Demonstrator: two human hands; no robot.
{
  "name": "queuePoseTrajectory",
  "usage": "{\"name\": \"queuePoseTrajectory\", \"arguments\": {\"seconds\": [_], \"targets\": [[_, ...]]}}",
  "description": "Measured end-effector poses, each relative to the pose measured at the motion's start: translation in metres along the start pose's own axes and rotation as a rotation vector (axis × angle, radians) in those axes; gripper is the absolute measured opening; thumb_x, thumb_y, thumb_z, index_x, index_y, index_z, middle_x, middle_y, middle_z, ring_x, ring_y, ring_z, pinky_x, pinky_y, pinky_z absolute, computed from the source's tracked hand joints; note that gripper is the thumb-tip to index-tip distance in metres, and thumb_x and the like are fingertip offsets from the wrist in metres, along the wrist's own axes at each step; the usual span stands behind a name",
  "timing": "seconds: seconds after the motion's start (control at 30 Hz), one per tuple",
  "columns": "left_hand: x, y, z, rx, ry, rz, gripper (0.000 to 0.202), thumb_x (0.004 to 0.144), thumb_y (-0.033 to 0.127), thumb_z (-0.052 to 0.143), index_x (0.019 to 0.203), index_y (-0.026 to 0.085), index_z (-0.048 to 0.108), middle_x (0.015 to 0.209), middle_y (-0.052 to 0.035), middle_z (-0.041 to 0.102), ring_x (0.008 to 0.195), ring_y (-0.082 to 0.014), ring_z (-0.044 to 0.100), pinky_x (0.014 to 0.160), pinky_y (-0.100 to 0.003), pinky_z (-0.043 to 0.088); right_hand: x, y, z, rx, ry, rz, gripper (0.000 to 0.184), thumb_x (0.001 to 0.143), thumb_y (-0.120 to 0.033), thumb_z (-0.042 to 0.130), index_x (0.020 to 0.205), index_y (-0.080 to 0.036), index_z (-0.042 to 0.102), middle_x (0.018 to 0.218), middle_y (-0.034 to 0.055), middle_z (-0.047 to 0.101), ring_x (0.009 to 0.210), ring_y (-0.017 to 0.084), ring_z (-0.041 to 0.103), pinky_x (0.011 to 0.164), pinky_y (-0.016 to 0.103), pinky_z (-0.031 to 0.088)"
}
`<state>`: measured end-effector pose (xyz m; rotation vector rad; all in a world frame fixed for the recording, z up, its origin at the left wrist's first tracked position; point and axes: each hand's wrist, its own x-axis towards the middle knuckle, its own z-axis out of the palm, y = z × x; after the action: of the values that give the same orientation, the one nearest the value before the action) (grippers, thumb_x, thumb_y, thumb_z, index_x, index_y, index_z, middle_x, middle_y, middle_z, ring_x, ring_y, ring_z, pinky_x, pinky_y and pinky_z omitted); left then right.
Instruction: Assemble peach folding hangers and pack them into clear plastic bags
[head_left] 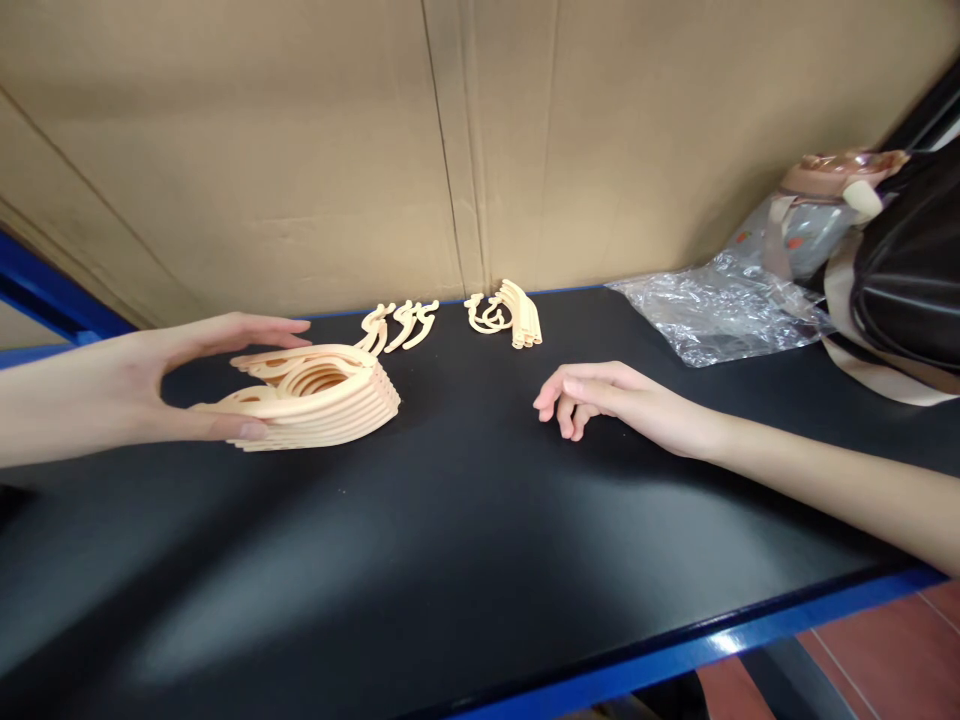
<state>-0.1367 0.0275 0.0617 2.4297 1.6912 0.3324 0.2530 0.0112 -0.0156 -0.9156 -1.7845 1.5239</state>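
A nested stack of cream, curved plastic hanger pieces (337, 410) lies on the black tabletop at the left. Around its left end is my left hand (180, 385), the thumb along the near side and the fingers stretched out past the far side. A gap shows between those fingers and the stack. My right hand (592, 400) hovers over or rests on the middle right of the table, fingers loosely bent and slightly apart, holding nothing. Farther back lie several small curved cream pieces (405, 325) and a bundle of cream strips (521, 312) beside some hook-shaped pieces (487, 315).
Cardboard (337, 150) stands upright along the back edge. At the right are a crumpled clear plastic bag (720, 310), a bottle with a pinkish lid (817, 210), and a dark bag (911, 260) by a beige strap. A blue rail (675, 650) borders the table's front.
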Motion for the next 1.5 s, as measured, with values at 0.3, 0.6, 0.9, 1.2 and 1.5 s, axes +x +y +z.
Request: {"name": "queuePoseTrajectory", "arguments": {"seconds": [0.3, 0.6, 0.9, 1.2, 1.5], "targets": [[-0.01, 0.04, 0.005, 0.098, 0.194, 0.199, 0.068, 0.084, 0.072, 0.049, 0.137, 0.03, 0.047, 0.141, 0.0055, 0.05, 0.133, -0.0314, 0.045, 0.116, -0.048, 0.028, 0.002, 0.002, 0.0, 0.013, -0.004, -0.003, 0.035, 0.093, -0.048, 0.056, 0.096, -0.015, 0.068, 0.093, 0.0049, 0.064, 0.075, 0.013, 0.06, 0.069, 0.027, 0.052], [-0.03, 0.112, 0.085, 0.02, -0.026, 0.685, 0.05, 0.098, 0.041, 0.049, 0.145, 0.029, 0.04, 0.149, -0.0037, 0.048, 0.141, -0.0255, 0.039, 0.114, -0.045, 0.04, 0.001, 0.004, 0.0, -0.006, 0.002, -0.01, 0.036, 0.093, -0.048, 0.055, 0.098, -0.016, 0.068, 0.093, 0.0046, 0.065, 0.075, 0.013, 0.061, 0.07, 0.028, 0.052], [-0.015, 0.094, 0.097, 0.06, -0.098, 0.696, 0.04, 0.1, 0.032, 0.045, 0.138, 0.021, 0.05, 0.146, -0.0096, 0.051, 0.134, -0.0272, 0.048, 0.108, -0.046, 0.045, 0.003, 0.006, 0.001, -0.149, -0.015, -0.019, 0.032, 0.094, -0.046, 0.055, 0.1, -0.017, 0.068, 0.089, 0.0027, 0.066, 0.071, 0.011, 0.06, 0.067, 0.026, 0.05], [-0.014, 0.092, 0.099, 0.011, -0.058, 0.703, 0.038, 0.098, 0.033, 0.049, 0.134, 0.023, 0.054, 0.142, -0.0092, 0.055, 0.129, -0.0275, 0.053, 0.106, -0.045, 0.047, 0.035, -0.017, 0.001, -0.733, -0.107, -0.208, 0.024, 0.097, -0.038, 0.05, 0.105, -0.02, 0.063, 0.087, 0.0027, 0.067, 0.073, 0.015, 0.061, 0.066, 0.028, 0.046], [-0.015, 0.093, 0.093, 0.055, -0.091, 0.715, 0.037, 0.099, 0.03, 0.047, 0.134, 0.021, 0.053, 0.141, -0.0086, 0.055, 0.129, -0.0261, 0.053, 0.105, -0.042, 0.048, 0.157, -0.023, 0.013, -1.711, -0.097, -0.734, 0.024, 0.1, -0.017, 0.037, 0.11, -0.011, 0.058, 0.104, 0.012, 0.064, 0.087, 0.021, 0.059, 0.06, 0.031, 0.038]]}}
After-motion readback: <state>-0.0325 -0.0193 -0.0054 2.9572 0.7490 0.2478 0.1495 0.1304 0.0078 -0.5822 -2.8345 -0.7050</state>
